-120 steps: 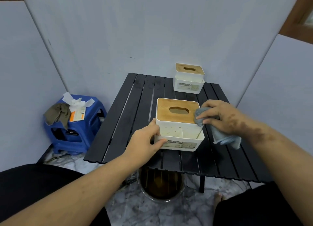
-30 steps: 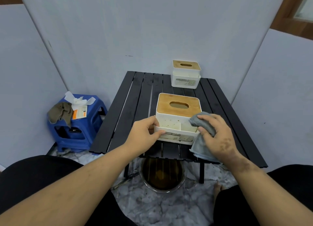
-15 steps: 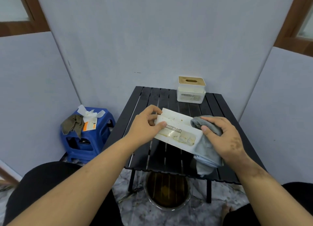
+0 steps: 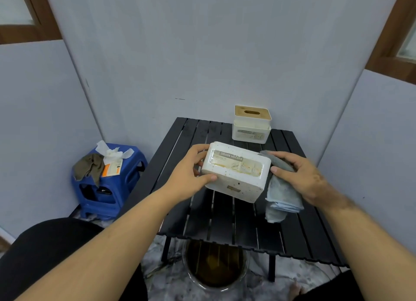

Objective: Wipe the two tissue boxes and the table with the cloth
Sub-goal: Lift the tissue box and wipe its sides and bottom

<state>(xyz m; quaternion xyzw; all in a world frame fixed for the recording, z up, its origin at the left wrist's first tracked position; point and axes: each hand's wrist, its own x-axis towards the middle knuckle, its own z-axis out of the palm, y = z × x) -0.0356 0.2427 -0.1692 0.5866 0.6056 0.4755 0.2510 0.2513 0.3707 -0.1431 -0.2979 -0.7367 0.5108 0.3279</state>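
While the left hand (image 4: 189, 176) clamps the tipped box (image 4: 236, 172) above the table (image 4: 225, 222), baring its stained side, right-hand (image 4: 301, 176) fingers pinch the cloth (image 4: 281, 194) against it.

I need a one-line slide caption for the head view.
Left hand lifts a speckled white plastic tissue box above the black slatted table; right hand holds a grey cloth.

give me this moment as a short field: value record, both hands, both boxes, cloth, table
left hand: grips the left end of the near tissue box
right hand: holds the grey cloth against the box's right end
near tissue box: lifted above the table, tipped, label side up, speckled with dirt
far tissue box: upright at the table's far edge, wooden lid on
grey cloth: folded, hanging below the right hand
table: black, slatted
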